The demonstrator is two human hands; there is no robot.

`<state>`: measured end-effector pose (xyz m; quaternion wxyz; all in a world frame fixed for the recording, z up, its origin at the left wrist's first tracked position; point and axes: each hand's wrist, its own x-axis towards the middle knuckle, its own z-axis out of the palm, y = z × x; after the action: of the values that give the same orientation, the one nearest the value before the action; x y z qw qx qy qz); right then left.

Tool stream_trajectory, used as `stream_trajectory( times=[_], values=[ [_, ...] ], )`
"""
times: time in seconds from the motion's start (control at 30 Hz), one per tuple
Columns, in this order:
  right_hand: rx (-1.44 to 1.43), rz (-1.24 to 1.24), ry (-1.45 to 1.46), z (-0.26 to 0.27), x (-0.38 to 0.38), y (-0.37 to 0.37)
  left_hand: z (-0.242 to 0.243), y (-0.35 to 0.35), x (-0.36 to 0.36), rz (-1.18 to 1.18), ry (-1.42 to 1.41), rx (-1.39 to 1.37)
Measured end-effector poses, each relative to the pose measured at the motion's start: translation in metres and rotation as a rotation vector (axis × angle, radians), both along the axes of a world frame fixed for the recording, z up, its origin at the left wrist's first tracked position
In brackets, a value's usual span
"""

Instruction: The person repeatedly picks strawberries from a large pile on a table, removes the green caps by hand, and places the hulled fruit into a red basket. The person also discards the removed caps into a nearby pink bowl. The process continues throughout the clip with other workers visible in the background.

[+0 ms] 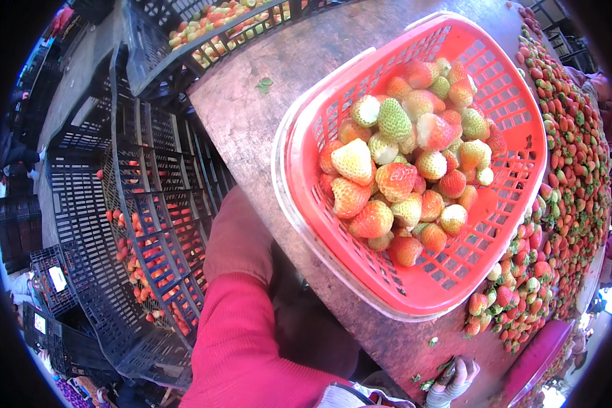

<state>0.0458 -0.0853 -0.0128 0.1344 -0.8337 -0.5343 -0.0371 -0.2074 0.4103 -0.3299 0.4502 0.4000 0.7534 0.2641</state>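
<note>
At the bottom edge, my right hand, wrapped in pale material, is beside the table edge. Small green leaf scraps lie close to it. Whether its fingers grip anything is unclear. My left hand is out of view. Red ribbed clothing and maroon cloth reach up from below along the table. Before me a red plastic basket stands on the table, nested in a white outer container. Inside are hulled strawberries, from green and pale to red.
A large heap of strawberries with leaves covers the table's right side. A magenta basin sits at lower right. Black plastic crates with red strawberries stand left. Another crate at the top holds paler ones. People work at the margins.
</note>
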Motion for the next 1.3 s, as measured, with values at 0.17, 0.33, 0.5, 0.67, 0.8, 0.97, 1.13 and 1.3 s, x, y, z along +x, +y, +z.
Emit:
stream_trajectory(
  times=[0.17, 0.33, 0.5, 0.67, 0.8, 0.97, 1.13, 1.3],
  values=[
    [-0.012, -0.01, 0.022, 0.0, 0.0, 0.001, -0.003, 0.006, -0.004, 0.004, -0.014, 0.003],
    [0.0, -0.035, 0.033, 0.0, 0.0, 0.0, -0.005, 0.01, -0.006, 0.004, -0.023, 0.005],
    [0.006, -0.014, 0.013, -0.002, 0.001, -0.002, -0.007, 0.01, -0.006, 0.003, -0.035, -0.005],
    [0.026, -0.042, 0.055, -0.009, 0.0, -0.009, -0.014, 0.012, -0.008, 0.0, -0.061, 0.009],
    [-0.013, -0.065, 0.047, -0.009, 0.003, -0.011, -0.021, 0.023, -0.014, -0.002, -0.135, 0.017],
    [-0.016, -0.088, 0.082, -0.005, 0.002, -0.007, -0.026, 0.031, -0.016, 0.033, -0.246, 0.011],
    [-0.033, -0.093, 0.076, -0.002, 0.003, -0.004, -0.027, 0.03, -0.017, 0.107, -0.388, 0.0],
    [-0.02, -0.066, 0.085, 0.002, 0.004, -0.004, -0.014, 0.008, -0.007, 0.252, -0.66, -0.019]
  ],
)
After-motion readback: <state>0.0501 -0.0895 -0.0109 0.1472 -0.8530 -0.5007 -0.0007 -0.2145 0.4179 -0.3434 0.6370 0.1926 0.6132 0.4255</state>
